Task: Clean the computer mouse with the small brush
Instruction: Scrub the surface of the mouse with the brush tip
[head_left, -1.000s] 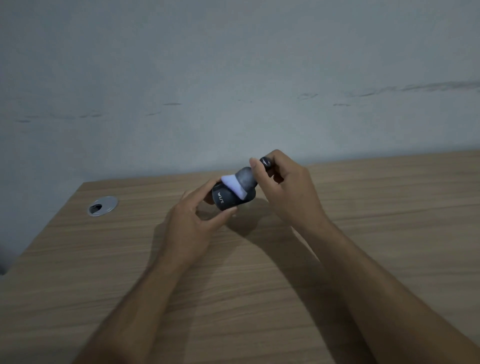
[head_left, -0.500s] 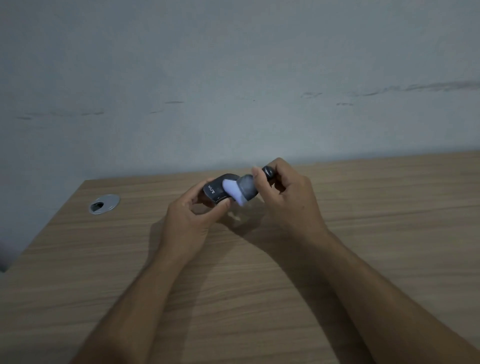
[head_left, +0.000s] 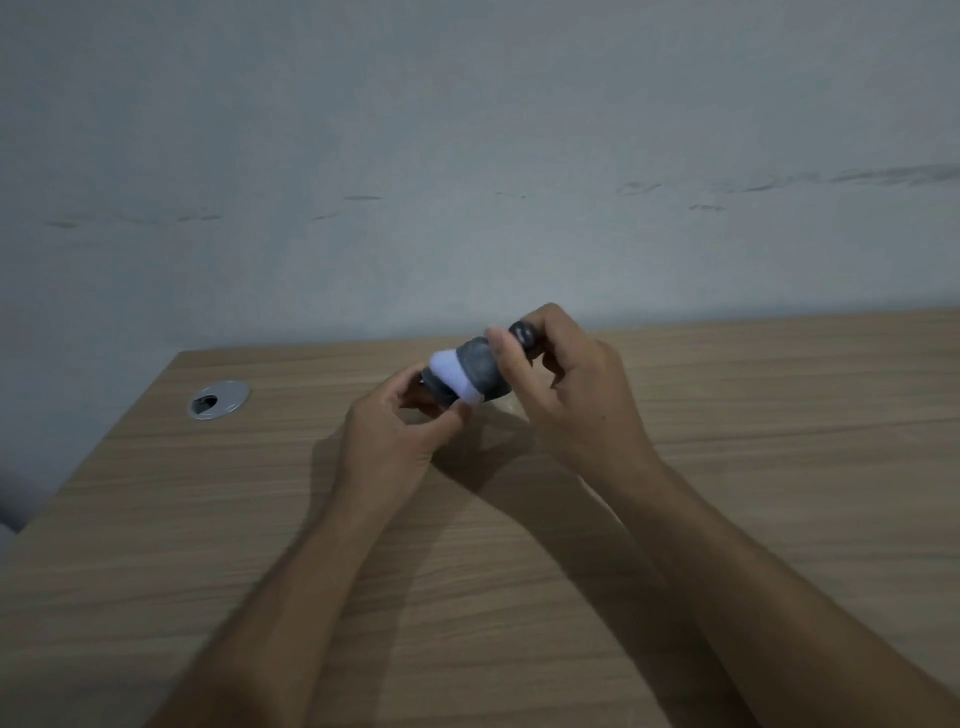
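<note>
Left hand (head_left: 397, 428) grips mouse (head_left: 436, 391); brush (head_left: 470, 370) touching.

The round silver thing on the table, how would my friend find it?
Start at the wooden table and go to its far left corner, by the grey wall. The silver ring lies flat in the tabletop there, left of the left hand. It is the only shiny thing, with a dark hole inside.

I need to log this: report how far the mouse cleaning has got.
Done: both items picked up off the desk. In hand: left hand holds the mouse; right hand presses the brush against it. Left: cannot tell how much remains unbrushed.
</note>
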